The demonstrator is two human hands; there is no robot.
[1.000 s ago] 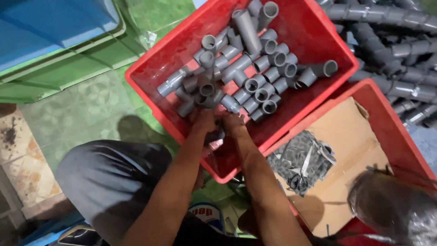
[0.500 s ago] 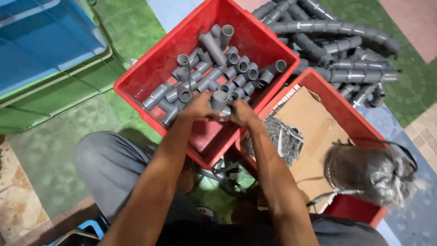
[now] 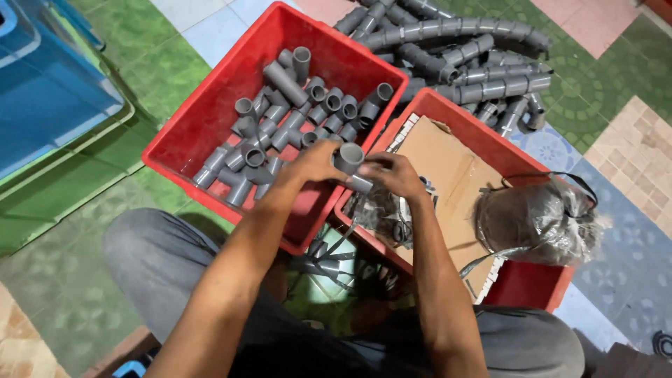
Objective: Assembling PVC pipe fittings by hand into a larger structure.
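My left hand point(image 3: 313, 163) and my right hand point(image 3: 394, 173) meet over the near edge of a red crate point(image 3: 210, 119). Together they hold a grey plastic pipe fitting point(image 3: 349, 159), its open round end facing up. My left hand grips its upper part, and my right hand holds the lower end. The crate holds several more grey pipe fittings point(image 3: 287, 119), mostly short tees and sleeves.
A second red crate point(image 3: 521, 283) at right holds a cardboard sheet point(image 3: 441, 168), a bag of small dark parts point(image 3: 381, 213) and a grey plastic bag point(image 3: 535, 220). Assembled grey pipes point(image 3: 469, 63) lie on the tiled floor behind. A blue bin point(image 3: 49, 91) stands at left.
Both hands lifted out of the pile of fittings and came together toward me, now holding one fitting above the crate's edge. The view shifted so the crates sit further left.
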